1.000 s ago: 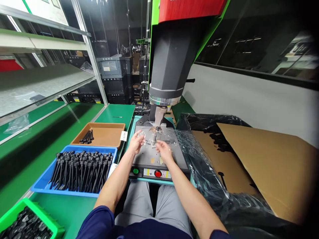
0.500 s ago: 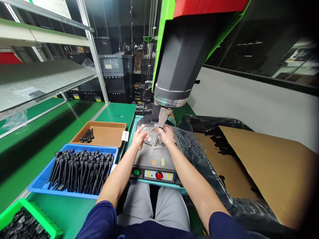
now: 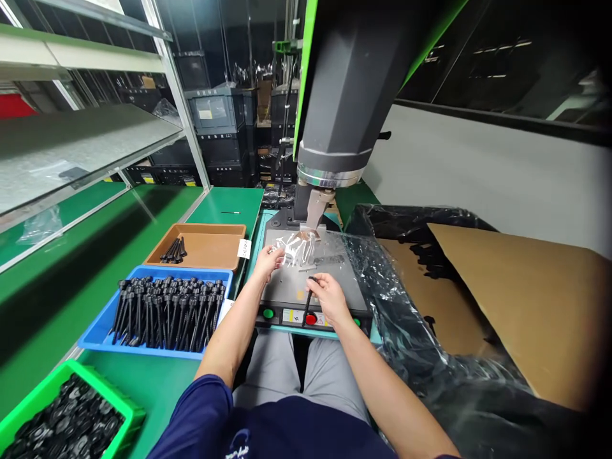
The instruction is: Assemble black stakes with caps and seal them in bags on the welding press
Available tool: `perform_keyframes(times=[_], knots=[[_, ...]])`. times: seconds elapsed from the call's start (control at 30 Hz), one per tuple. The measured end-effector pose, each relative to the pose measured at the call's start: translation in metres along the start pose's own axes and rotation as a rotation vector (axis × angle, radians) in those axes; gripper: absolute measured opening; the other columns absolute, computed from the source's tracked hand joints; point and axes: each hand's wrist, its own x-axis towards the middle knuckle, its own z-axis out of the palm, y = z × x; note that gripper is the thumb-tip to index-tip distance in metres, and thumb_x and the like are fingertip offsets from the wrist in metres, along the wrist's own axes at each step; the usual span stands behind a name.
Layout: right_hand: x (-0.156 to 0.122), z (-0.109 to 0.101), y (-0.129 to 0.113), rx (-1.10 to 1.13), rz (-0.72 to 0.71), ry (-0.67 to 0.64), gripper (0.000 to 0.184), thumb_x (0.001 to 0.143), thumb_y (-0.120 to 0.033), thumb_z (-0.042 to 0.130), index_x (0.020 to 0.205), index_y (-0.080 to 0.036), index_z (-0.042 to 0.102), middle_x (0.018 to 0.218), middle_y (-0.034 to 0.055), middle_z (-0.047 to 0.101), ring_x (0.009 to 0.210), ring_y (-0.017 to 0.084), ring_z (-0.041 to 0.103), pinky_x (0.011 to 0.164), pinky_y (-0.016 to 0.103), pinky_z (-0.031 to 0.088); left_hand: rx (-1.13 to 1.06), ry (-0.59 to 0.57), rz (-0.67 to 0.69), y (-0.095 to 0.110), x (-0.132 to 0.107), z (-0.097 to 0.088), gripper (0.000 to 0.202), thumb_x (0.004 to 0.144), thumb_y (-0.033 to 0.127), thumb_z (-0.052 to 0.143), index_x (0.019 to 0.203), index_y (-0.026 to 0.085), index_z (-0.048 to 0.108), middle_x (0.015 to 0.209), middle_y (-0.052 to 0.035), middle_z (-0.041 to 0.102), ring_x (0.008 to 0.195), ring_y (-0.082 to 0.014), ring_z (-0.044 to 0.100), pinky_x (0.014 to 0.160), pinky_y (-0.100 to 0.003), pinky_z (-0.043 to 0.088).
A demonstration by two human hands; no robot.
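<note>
My right hand (image 3: 329, 298) pinches a slim black rod (image 3: 307, 307) near its top. The rod slants down in front of the machine's red button. My left hand (image 3: 269, 262) has its fingers curled together at the left edge of a clear plastic sheet (image 3: 301, 245); I cannot make out what, if anything, is between them. Behind the sheet, the grey welding-type tip (image 3: 316, 209) of the machine points down above the metal base plate (image 3: 282, 290). The fixture under the tip is blurred by glare on the sheet.
On the left stand a blue tray (image 3: 143, 352) of many black headed rods, a brown tray (image 3: 210, 255) with several more, and a green bin (image 3: 134, 414) of round black parts. A carton (image 3: 411, 287) lined with black plastic is at the right, black pieces inside.
My right hand has come back toward me from under the machine tip, bringing the black rod out. My left hand stays near the clear sheet. The view has shifted slightly.
</note>
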Motion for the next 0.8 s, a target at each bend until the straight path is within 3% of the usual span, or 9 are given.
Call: perform_keyframes(times=[0.07,0.13,0.23,0.3,0.43,0.5,0.63,0.7,0.8], knots=[[-0.017,-0.002,-0.008,-0.002,-0.031,-0.062,0.052,0.059,-0.047,0.084,0.096,-0.02,0.06,0.081,0.0034,0.068,0.075,0.02,0.065,0.069,0.035,0.053,0.149,0.126,0.078,-0.002,-0.011,-0.006,0.048,0.079,0.029,0.071,0.121,0.012,0.055,0.102,-0.0121,0.068,0.085,-0.016,0.066,0.073,-0.028,0.05],[-0.028,-0.005,-0.018,-0.079,-0.12,-0.087,0.052,0.06,-0.046,0.085,0.101,-0.02,0.064,0.087,0.0057,0.07,0.08,0.022,0.066,0.075,0.038,0.054,0.291,0.255,0.249,-0.006,-0.028,-0.011,0.049,0.08,0.027,0.071,0.123,0.012,0.054,0.12,-0.017,0.063,0.107,-0.0206,0.062,0.09,-0.032,0.048],[-0.037,-0.008,-0.032,-0.229,-0.272,-0.091,0.042,0.066,-0.043,0.082,0.099,-0.021,0.069,0.092,0.0065,0.07,0.079,0.021,0.065,0.079,0.039,0.053,0.356,0.268,0.449,-0.015,-0.066,-0.012,0.039,0.084,0.021,0.065,0.121,0.013,0.057,0.126,-0.0171,0.06,0.114,-0.021,0.058,0.095,-0.033,0.046],[-0.043,-0.007,-0.036,-0.23,-0.313,-0.105,0.038,0.066,-0.042,0.083,0.095,-0.022,0.07,0.09,0.0058,0.07,0.078,0.02,0.065,0.079,0.038,0.054,0.356,0.122,0.454,-0.024,-0.097,-0.009,0.027,0.083,0.019,0.064,0.11,0.015,0.064,0.112,-0.0126,0.068,0.099,-0.0186,0.063,0.086,-0.031,0.051],[-0.055,-0.002,-0.037,-0.001,-0.19,-0.128,0.039,0.063,-0.042,0.085,0.091,-0.022,0.067,0.083,0.0038,0.07,0.072,0.019,0.064,0.066,0.032,0.055,0.4,-0.373,0.361,-0.039,-0.151,-0.004,0.024,0.078,0.027,0.072,0.099,0.016,0.071,0.09,-0.0056,0.071,0.08,-0.0162,0.064,0.072,-0.028,0.051],[-0.06,0.002,-0.036,0.096,-0.099,-0.143,0.039,0.063,-0.041,0.086,0.091,-0.023,0.065,0.083,0.003,0.069,0.067,0.016,0.063,0.056,0.028,0.052,0.439,-0.43,0.346,-0.041,-0.169,-0.005,0.024,0.079,0.032,0.071,0.095,0.015,0.071,0.083,-0.0033,0.07,0.075,-0.0143,0.061,0.069,-0.026,0.049],[-0.068,0.004,-0.035,0.165,-0.013,-0.251,0.049,0.06,-0.037,0.088,0.101,-0.024,0.064,0.097,0.0051,0.069,0.078,0.018,0.066,0.056,0.026,0.053,0.515,-0.315,0.352,-0.035,-0.19,-0.028,0.022,0.081,0.035,0.068,0.091,0.015,0.071,0.074,-0.0007,0.064,0.067,-0.0119,0.055,0.064,-0.024,0.045],[-0.071,0.001,-0.034,0.165,0.004,-0.279,0.052,0.063,-0.04,0.087,0.106,-0.025,0.063,0.101,0.0063,0.069,0.083,0.019,0.067,0.058,0.026,0.055,0.513,-0.206,0.379,-0.029,-0.2,-0.051,0.021,0.081,0.034,0.067,0.091,0.016,0.071,0.078,-0.0018,0.064,0.068,-0.0129,0.056,0.065,-0.025,0.046],[-0.073,-0.009,-0.031,0.134,0.06,-0.294,0.047,0.068,-0.046,0.084,0.104,-0.025,0.063,0.093,0.0058,0.069,0.073,0.017,0.067,0.055,0.026,0.055,0.559,0.059,0.415,-0.018,-0.215,-0.097,0.017,0.081,0.033,0.066,0.086,0.018,0.071,0.087,-0.005,0.066,0.076,-0.0156,0.059,0.072,-0.027,0.047]])
